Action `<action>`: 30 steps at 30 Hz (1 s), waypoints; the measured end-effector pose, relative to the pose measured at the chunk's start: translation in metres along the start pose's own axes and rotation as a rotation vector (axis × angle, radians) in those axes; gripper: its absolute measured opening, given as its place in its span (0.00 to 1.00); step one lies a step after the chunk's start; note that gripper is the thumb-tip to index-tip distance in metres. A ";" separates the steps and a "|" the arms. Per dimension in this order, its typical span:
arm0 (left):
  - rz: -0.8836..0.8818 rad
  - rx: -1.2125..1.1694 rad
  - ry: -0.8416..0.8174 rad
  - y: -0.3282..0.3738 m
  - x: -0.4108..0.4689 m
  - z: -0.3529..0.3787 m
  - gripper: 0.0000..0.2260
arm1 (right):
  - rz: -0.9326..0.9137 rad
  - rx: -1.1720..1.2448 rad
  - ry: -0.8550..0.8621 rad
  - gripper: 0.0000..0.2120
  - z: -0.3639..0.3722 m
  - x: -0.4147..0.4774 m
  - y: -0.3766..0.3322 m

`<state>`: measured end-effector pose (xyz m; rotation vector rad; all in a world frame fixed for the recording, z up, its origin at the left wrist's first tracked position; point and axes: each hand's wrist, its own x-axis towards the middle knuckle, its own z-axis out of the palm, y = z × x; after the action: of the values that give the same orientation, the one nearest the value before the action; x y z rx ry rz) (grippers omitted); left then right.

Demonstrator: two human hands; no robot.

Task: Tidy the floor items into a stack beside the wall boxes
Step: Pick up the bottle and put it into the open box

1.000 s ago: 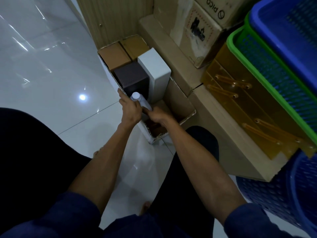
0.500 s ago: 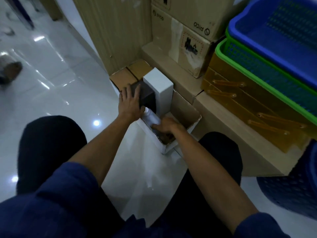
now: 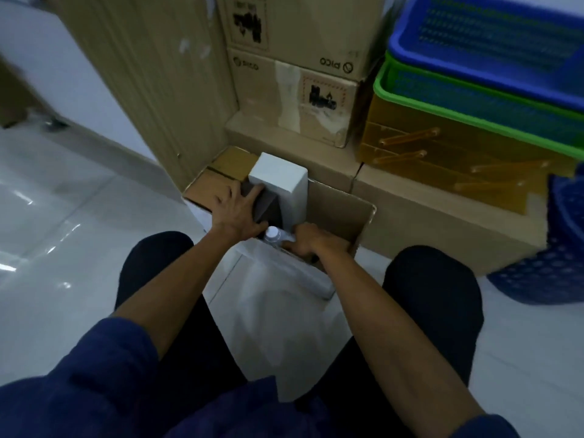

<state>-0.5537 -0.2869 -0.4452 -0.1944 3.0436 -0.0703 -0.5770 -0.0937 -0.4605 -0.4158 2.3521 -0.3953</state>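
Left grip: left hand (image 3: 235, 216) lies flat, fingers spread, on the dark box (image 3: 270, 207), centre frame.
Right grip: right hand (image 3: 311, 243) curls round the bottle (image 3: 272, 233); its cap shows just left of the knuckles, inside the open carton (image 3: 336, 203).
Room: white box (image 3: 279, 181) stands beside the dark box; wall boxes (image 3: 316, 90) are close behind.
Change: a second ago the left hand was at the bottle.

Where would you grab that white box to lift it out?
Probably by its upper end, from above. The white box stands upright and rises above the dark box beside it, so only its top sides are free inside the carton.
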 end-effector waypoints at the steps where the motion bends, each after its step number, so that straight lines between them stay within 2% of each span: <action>1: -0.005 -0.030 -0.002 -0.001 0.000 -0.002 0.43 | 0.033 0.031 0.022 0.23 0.004 -0.001 -0.006; 5: -0.084 -0.103 0.009 0.004 -0.016 -0.001 0.44 | 0.162 0.161 0.078 0.24 0.018 -0.008 -0.023; 11: 0.022 -0.104 0.001 -0.019 -0.012 0.008 0.43 | 0.299 0.321 0.131 0.27 0.017 -0.010 -0.033; 15: -0.025 -0.324 -0.026 -0.020 -0.011 0.023 0.44 | 0.321 0.267 0.085 0.29 0.011 -0.010 -0.036; 20: -0.061 -0.474 -0.003 -0.019 -0.007 0.040 0.50 | 0.328 0.302 0.167 0.23 0.017 -0.004 -0.039; 23: -0.069 -0.486 -0.049 -0.020 -0.003 0.039 0.54 | 0.363 0.401 0.181 0.24 0.020 -0.005 -0.039; 25: -0.077 -0.494 -0.071 -0.021 -0.003 0.037 0.57 | 0.407 0.441 0.172 0.29 0.019 -0.006 -0.044; 27: -0.097 -0.512 -0.093 -0.022 -0.001 0.035 0.60 | 0.409 0.615 0.222 0.37 0.009 -0.006 -0.054; 30: -0.121 -0.545 -0.102 -0.022 -0.002 0.035 0.63 | 0.282 1.186 0.346 0.46 -0.018 0.005 -0.066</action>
<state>-0.5456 -0.3100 -0.4782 -0.4022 2.8698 0.7387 -0.5802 -0.1524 -0.4250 0.5739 1.9810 -1.6541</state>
